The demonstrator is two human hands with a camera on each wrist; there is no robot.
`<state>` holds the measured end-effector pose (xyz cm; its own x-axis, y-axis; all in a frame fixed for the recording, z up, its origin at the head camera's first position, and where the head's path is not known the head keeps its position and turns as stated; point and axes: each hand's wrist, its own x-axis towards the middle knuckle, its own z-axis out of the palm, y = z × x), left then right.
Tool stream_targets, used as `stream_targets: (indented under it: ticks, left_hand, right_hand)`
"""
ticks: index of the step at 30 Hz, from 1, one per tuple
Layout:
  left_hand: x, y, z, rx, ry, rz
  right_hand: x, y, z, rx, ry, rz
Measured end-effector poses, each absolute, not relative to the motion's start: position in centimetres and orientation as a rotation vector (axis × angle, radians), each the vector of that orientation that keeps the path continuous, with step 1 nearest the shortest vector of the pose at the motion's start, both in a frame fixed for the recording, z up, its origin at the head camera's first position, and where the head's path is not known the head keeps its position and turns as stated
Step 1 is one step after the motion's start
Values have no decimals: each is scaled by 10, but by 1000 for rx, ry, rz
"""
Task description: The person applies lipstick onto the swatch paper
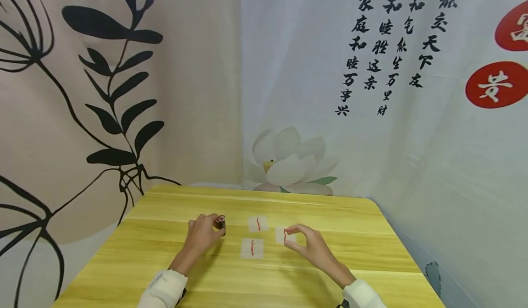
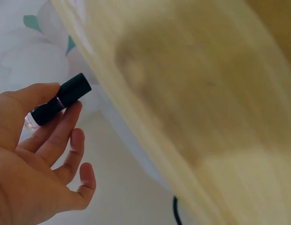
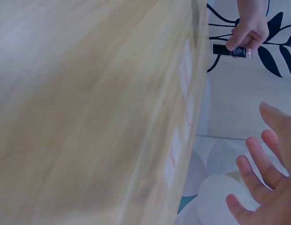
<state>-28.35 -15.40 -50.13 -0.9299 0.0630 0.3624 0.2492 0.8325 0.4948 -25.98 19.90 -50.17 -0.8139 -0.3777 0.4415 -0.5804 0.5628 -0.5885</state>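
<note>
Between thumb and fingertips, my left hand (image 1: 200, 234) pinches a small black lipstick tube (image 2: 65, 97) with a thin pinkish ring and a clear pinkish end. In the head view the lipstick is held above the table, left of the paper squares. My right hand (image 1: 312, 247) holds nothing; its thumb and fingers are spread apart in a loose curve. In the head view its fingertips overlap the right paper square (image 1: 280, 236), which bears a red stroke. Whether they touch it cannot be told. The right wrist view shows this hand (image 3: 272, 178) raised off the tabletop.
Two more white squares with red strokes lie on the wooden table (image 1: 330, 207): a rear square (image 1: 264, 224) and a front square (image 1: 246, 249). Behind the table hangs a printed cloth (image 1: 198, 92) with plants, a lotus and writing.
</note>
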Motion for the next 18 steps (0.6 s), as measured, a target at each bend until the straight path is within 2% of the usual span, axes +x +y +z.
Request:
stream_targets:
  ticks: [9, 18]
  left_hand:
    - [-280, -163, -517, -236, -2752, -761]
    - [-278, -164, -518, -211, -2753, -794]
  right_hand:
    - [-253, 210, -514, 806, -2544, 1091]
    - [-256, 209, -519, 838, -2520, 1098]
